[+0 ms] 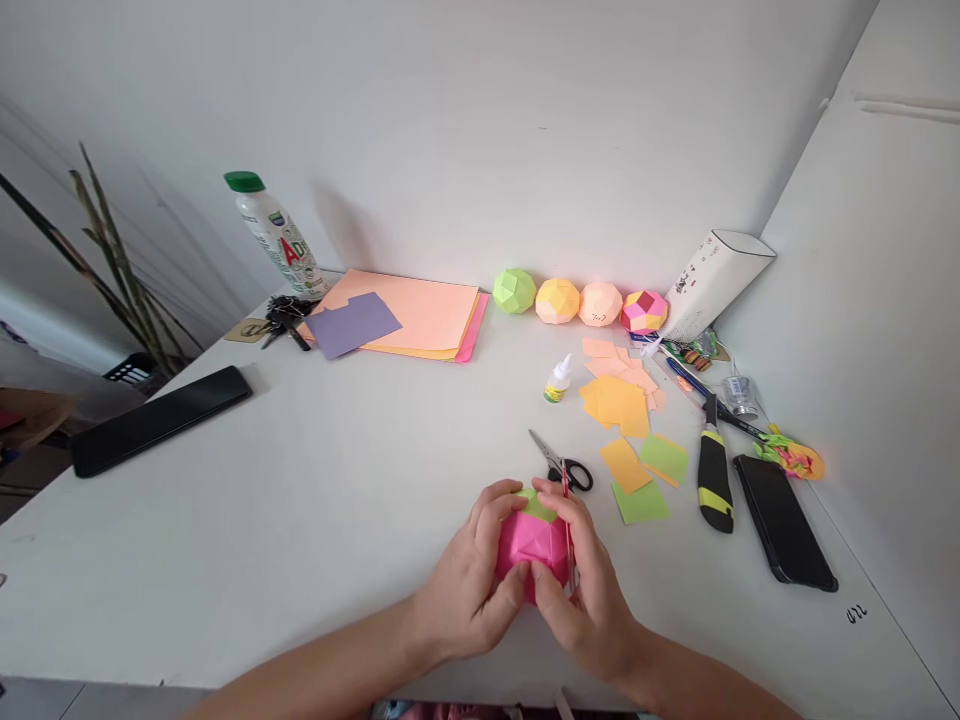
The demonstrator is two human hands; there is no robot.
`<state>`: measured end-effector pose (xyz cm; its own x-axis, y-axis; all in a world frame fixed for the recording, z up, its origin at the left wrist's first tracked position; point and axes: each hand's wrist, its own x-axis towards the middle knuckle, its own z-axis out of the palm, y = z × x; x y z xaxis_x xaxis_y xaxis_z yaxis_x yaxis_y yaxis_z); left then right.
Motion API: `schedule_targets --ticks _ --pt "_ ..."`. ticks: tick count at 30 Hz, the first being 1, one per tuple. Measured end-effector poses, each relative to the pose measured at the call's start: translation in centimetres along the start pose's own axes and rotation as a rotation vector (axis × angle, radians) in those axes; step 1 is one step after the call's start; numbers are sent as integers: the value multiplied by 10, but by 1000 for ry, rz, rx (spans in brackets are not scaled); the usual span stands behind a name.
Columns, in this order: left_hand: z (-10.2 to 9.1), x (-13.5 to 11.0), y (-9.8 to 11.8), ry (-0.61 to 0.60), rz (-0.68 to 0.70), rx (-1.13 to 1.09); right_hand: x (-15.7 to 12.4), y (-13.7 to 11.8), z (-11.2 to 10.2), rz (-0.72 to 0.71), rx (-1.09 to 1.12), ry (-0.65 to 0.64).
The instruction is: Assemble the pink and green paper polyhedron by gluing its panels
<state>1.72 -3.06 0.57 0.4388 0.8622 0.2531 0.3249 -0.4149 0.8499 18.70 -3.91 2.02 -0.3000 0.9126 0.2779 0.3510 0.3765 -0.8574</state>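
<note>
Both my hands cradle a pink folded-paper ball (531, 538) with a green facet on top, low over the white table (315, 500) near its front edge. My left hand (469, 585) wraps its left side, fingers curled over the top and thumb pressed to the front. On the ball's right side, my right hand (589, 590) also pinches a thin red stick (568, 520) that points upward. Black-handled scissors (562, 465) lie just behind the ball.
Loose orange and green paper squares (630, 440), a glue bottle (557, 380), a yellow-black utility knife (714, 478), a pen and a black phone (784, 520) lie to the right. Several finished paper balls (577, 300) line the wall. Coloured sheets (409, 315), keys, a bottle (274, 235), a dark case lie left.
</note>
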Motion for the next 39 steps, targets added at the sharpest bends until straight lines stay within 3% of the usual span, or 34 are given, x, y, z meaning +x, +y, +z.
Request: schedule_targets --ticks 13,23,29,39 --pt "-2 0 -2 -5 -74 -144 0 3 -4 54 62 -32" --pt "-9 10 0 -100 -20 -307 7 7 -14 57 194 -77" --pt "-5 10 -6 -103 115 -174 7 7 -17 66 210 -86" --pt "0 10 -13 -76 165 16 5 11 -18 90 222 -92"
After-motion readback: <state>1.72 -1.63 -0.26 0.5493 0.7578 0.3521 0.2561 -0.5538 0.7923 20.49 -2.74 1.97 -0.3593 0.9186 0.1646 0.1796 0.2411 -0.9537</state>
